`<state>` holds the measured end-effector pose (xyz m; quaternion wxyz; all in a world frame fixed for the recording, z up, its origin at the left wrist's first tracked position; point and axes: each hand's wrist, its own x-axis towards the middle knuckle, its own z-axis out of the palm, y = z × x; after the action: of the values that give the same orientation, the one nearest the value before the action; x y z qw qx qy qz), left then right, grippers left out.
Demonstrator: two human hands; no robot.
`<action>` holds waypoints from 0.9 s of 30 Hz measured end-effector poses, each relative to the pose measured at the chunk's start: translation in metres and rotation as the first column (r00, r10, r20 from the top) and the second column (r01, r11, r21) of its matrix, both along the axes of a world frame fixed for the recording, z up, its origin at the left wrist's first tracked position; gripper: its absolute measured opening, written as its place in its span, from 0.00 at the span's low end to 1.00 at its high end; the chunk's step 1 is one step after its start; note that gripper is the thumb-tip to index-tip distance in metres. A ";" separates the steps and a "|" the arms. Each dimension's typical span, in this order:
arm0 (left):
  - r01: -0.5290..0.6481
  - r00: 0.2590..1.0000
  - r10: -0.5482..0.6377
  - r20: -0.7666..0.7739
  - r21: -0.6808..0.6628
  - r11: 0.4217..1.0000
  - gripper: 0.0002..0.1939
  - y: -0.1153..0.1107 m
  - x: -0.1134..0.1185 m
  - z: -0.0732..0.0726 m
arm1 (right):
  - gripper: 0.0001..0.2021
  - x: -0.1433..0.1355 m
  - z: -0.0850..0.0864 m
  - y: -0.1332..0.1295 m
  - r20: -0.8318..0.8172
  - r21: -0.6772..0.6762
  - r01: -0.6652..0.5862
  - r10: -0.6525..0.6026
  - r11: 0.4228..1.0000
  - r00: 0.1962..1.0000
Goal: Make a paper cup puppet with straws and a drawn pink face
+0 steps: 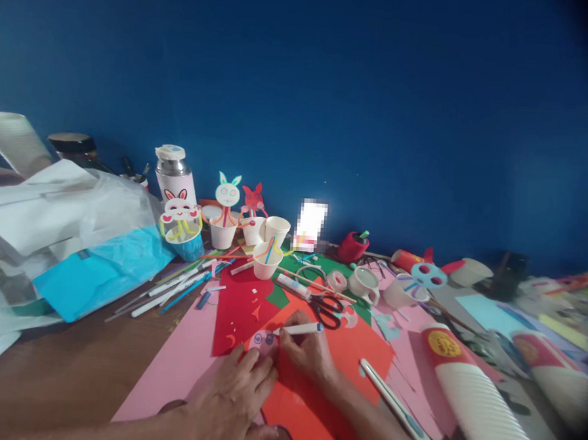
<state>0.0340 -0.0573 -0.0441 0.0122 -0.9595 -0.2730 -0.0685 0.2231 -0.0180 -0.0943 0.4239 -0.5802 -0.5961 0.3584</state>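
My right hand (pixel 310 357) grips a white marker pen (pixel 304 328) with a blue end, its tip at a small pink paper cutout (pixel 257 339) that bears two round drawn eyes. Spread flat, my left hand (pixel 235 394) presses on the lower part of this cutout and hides much of it. Under both lie red paper (pixel 233 302), orange paper (pixel 361 342) and pink paper (pixel 157 387). Black-handled scissors (pixel 327 308) and a glue stick (pixel 293 286) rest just beyond my right hand. A white and grey craft knife (pixel 393 402) lies right of my forearm.
Paper cups with animal faces (pixel 228 193) stand at the back, by a white cup (pixel 266 261) holding straws. A mug (pixel 364 283) and stacked paper cups (pixel 477 394) are to the right. At left are pens (pixel 172 286), blue paper (pixel 84 271) and a plastic bag (pixel 68 195).
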 end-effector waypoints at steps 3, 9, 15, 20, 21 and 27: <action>-0.013 1.000 0.013 0.007 0.003 1.000 0.34 0.000 0.001 0.002 | 0.06 0.000 -0.001 0.000 0.029 0.000 0.003 -0.003 1.000 1.000; -0.022 1.000 0.022 -0.012 0.004 1.000 0.35 0.000 0.004 0.006 | 0.05 0.000 0.000 -0.001 0.052 0.030 0.001 -0.002 1.000 0.999; -0.014 1.000 0.014 0.004 -0.007 1.000 0.34 0.000 0.003 0.005 | 0.04 0.001 0.004 -0.001 0.112 0.074 -0.043 0.034 0.996 0.993; -0.024 0.999 0.025 0.021 -0.026 0.999 0.33 0.000 0.002 0.002 | 0.04 0.001 0.005 0.000 0.156 0.085 -0.049 0.035 0.995 0.987; -0.026 0.999 0.027 0.025 -0.033 0.999 0.33 0.000 0.002 0.002 | 0.04 0.001 0.005 0.000 0.156 0.083 -0.044 0.031 0.996 0.987; -0.023 1.000 0.024 0.017 -0.054 0.998 0.34 0.000 0.002 0.003 | 0.05 0.001 0.013 -0.001 0.196 0.103 -0.094 0.072 0.990 0.978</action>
<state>0.0363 -0.0574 -0.0414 -0.0150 -0.9556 -0.2859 -0.0693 0.2241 -0.0191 -0.0816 0.3811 -0.5619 -0.6769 0.2844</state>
